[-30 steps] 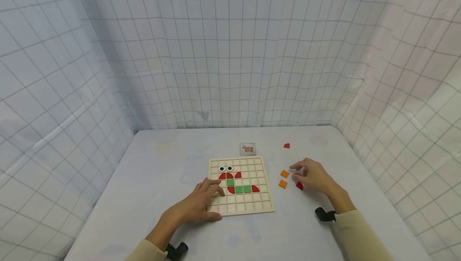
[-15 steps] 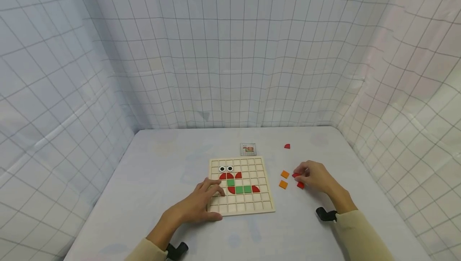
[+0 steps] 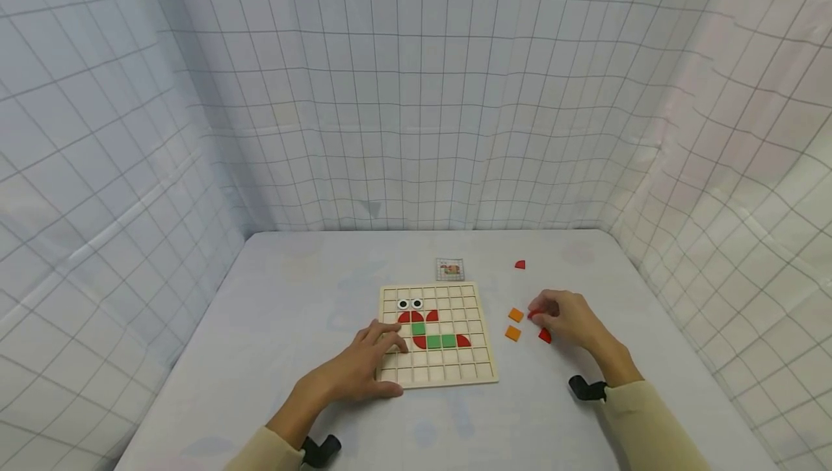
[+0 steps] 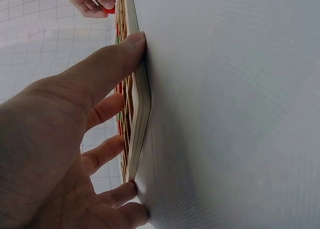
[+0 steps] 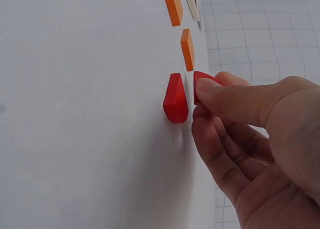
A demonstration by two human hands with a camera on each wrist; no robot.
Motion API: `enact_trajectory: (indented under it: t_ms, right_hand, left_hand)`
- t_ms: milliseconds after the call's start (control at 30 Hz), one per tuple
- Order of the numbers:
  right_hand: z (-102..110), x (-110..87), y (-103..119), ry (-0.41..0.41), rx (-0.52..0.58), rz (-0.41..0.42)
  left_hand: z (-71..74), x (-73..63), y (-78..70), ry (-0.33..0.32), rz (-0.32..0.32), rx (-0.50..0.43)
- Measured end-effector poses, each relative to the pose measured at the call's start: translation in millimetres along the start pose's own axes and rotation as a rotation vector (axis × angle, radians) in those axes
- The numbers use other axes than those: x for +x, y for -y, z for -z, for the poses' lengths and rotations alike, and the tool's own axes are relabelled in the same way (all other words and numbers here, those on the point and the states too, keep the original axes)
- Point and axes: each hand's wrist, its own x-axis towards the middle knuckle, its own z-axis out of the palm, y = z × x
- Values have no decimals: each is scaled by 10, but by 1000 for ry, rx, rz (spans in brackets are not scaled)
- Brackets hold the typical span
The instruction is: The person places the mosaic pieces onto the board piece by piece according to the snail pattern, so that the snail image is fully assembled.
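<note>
My left hand rests at the lower left corner of a wooden grid board, thumb at the front edge, fingers spread over the left side. On the board lie two eye tiles, several red quarter-circle tiles and several green square tiles. To the right of the board, my right hand pinches a red quarter-circle tile between thumb and fingers, close over the table. Another red quarter-circle tile lies on the table beside that hand.
Two orange square tiles lie between the board and my right hand. A small picture card sits behind the board. Farther back on the right is a lone red quarter-circle tile. Grid-patterned cloth walls enclose the table.
My right hand's thumb and fingers have closed on a red quarter-circle tile and tilted it up from the table. My left hand has stayed on the board.
</note>
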Motion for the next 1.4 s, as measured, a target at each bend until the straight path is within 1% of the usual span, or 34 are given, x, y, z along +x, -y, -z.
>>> enact_trajectory:
  t_ms: [233,433,567,767,933,1100,1200,1400]
  right_hand:
    - [-52,15,157,-92,0,50]
    - [-142,46,323,-112,61,108]
    - [-248,78,440,-86,101,155]
    - [-409,116,654,-22,146,176]
    - [-559,188,827,6,147,253]
    - [-708,243,984,55,183,320]
    - [-795,280,1081,77,172,350]
    - [-930,367,1249,106,105,394]
  left_hand:
    - [18,-12,-31,4,-3,-1]
    - [20,-11,-35,2,4,-2]
    - [9,-6,-21,3,6,-1]
    - [9,-4,-21,10,6,4]
    - [26,1,-21,5,5,3]
    - [22,15,-8,9,7,10]
    - [16,24,-3,13,11,10]
    - [27,38,-8,7,8,13]
